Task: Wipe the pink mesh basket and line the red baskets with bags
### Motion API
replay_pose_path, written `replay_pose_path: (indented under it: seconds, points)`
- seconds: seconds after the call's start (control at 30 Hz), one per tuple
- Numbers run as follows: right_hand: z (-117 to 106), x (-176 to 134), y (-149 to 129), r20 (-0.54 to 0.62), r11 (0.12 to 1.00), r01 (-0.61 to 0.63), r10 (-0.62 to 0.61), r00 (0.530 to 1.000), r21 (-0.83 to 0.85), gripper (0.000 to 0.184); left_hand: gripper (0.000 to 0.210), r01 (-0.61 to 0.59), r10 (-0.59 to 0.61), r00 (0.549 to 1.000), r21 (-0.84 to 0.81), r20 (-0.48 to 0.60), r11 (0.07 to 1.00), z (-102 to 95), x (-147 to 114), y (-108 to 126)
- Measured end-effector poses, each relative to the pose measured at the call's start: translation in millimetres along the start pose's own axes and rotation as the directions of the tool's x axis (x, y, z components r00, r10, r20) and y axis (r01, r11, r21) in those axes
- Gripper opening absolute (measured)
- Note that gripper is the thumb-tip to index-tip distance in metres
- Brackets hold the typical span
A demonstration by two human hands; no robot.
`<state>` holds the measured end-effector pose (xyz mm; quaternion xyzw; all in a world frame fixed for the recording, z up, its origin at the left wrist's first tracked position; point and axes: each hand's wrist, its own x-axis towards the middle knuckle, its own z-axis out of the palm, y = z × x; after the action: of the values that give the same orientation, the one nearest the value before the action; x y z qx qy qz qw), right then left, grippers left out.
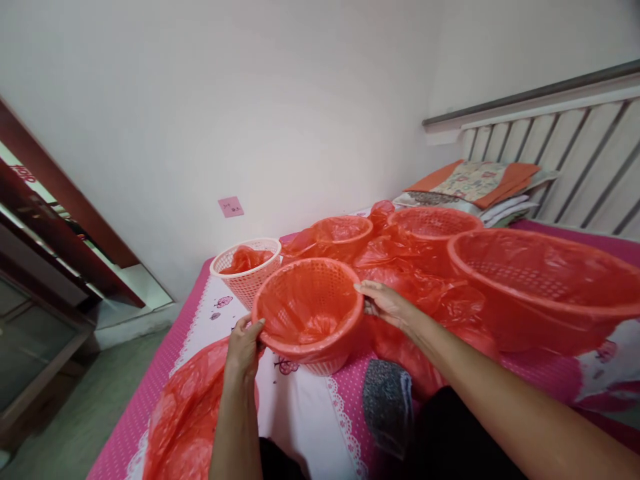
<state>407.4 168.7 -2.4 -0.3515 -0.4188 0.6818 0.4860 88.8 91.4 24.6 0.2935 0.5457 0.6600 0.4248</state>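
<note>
- The left hand [244, 350] grips the left side of a round basket [313, 352], thumb on the rim and fingers curled against the outside.
- The right hand [385, 303] holds the opposite side, thumb on the rim; its other fingers close around the outer wall and are partly hidden.
- This basket is toward the bed's [303, 413] left edge, mouth tipped toward the person, with a red plastic liner [305, 293] inside and drawn over the rim.
- Just behind it, at the bed's far left corner, a white-rimmed basket [255, 283] has red plastic bunched inside.
- Two red-covered baskets [435, 236] are near the far edge, and a larger basket [530, 327] lined in red is toward the right edge.
- Crumpled red film [400, 287] lies between them.
- A loose red bag [187, 413] lies along the left edge, by the left forearm.
- Grey fabric [387, 403] lies near the person.
- Folded textiles [475, 183] are stacked at the far right corner.
</note>
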Motion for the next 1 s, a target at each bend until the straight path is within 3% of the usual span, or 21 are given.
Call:
replay_pose_path:
  seconds: [0.33,0.73,1.0]
  points:
    - [9,1,2,-0.013,1.000,-0.007,0.006,1.000,-0.026,0.025,0.046,-0.026,0.025,0.999,-0.022,-0.032,0.999,-2.1,2,0]
    - [-11,-1,-12,-0.150,0.992,0.046,-0.064,0.987,-0.121,0.046,0.055,-0.072,0.075,0.996,-0.061,0.051,0.996,22.4,4,-30]
    - [-15,5,-6,-0.207,0.984,0.060,-0.096,0.974,-0.169,0.048,0.071,-0.035,0.044,0.989,-0.067,0.140,0.997,23.1,6,-33]
